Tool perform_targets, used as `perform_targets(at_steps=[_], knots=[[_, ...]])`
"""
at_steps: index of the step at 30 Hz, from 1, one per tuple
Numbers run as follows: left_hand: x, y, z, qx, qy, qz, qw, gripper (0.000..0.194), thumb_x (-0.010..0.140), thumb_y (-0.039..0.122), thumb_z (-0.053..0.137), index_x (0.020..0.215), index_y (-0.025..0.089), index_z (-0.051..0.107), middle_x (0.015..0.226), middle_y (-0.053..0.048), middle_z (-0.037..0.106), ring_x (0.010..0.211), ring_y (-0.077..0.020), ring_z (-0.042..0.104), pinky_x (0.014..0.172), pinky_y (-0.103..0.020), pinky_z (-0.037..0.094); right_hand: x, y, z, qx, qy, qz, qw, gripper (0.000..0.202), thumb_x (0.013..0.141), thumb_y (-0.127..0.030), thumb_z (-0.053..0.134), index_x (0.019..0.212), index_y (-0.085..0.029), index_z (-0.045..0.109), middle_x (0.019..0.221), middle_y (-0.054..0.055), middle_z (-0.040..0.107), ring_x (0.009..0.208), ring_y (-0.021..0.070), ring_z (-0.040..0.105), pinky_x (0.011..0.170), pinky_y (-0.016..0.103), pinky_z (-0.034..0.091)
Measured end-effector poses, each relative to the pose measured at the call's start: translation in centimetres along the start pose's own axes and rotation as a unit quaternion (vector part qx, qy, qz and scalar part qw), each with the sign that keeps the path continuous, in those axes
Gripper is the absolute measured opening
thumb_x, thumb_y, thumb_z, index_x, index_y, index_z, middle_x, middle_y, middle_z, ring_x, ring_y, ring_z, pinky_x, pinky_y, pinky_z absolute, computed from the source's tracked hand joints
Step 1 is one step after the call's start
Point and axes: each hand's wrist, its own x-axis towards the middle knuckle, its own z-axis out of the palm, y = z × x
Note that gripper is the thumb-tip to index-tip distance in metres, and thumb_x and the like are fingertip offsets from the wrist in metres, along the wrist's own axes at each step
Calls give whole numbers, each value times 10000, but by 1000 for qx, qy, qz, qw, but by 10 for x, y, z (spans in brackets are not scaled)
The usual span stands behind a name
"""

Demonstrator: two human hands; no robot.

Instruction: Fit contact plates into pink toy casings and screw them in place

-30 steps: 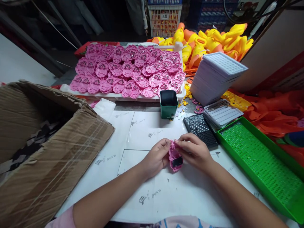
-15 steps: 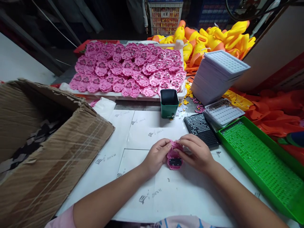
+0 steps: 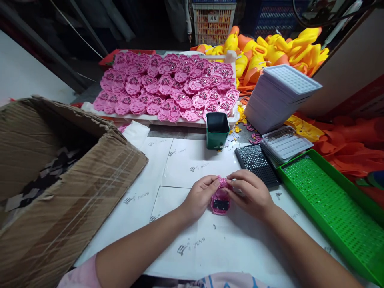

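A pink plastic piece (image 3: pixel 221 196) with scalloped edges and a black rectangular part in its lower half is held just above the white paper sheet (image 3: pixel 180 172). My left hand (image 3: pixel 201 198) pinches its upper left edge between thumb and fingers. On the upper right side, my right hand (image 3: pixel 249 192) grips the same piece, its fingertips close to those of my left hand. The fingers cover part of the piece's upper end. Behind the hands stands a dark green cup (image 3: pixel 217 138).
An open cardboard box (image 3: pixel 99 180) is at the left. A tray of pink pieces (image 3: pixel 144 118) lies at the back. To the right are a black perforated tray (image 3: pixel 258 164), stacked white trays (image 3: pixel 270 104) and a long green tray (image 3: pixel 333 208). Yellow and orange parts (image 3: pixel 279 48) lie behind.
The view has shifted slightly, so the surroundings appear a little further right. Both hands keep hold of the pink piece, with only a small change at the fingertips.
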Motion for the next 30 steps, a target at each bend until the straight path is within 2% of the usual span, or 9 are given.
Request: perform_targets(at_steps=[13,19,30], knots=[[-1,1,-1,40,5,2,999,288,792,434,684,828,153,635,756,-3,627,678,-110,561,665,-230,442,2,-2,-1,-12,-5,-15,1000,58,798,-128,624,828,-162,587,850,95,656,762,164,609,644,311,517],[-2,0,-3,67,3,17,998,267,831,423,644,838,156,651,767,-9,636,694,-112,566,658,-220,434,2,-4,-1,-10,-16,-22,1000,101,791,-111,629,785,-165,544,896,111,648,792,173,605,650,321,518],[-2,-3,-3,58,26,10,998,295,806,440,659,805,145,650,723,-13,621,645,-114,540,612,-224,411,3,-8,-1,-19,-13,-16,1000,98,805,-126,611,784,-174,528,893,110,650,795,178,607,660,331,522]])
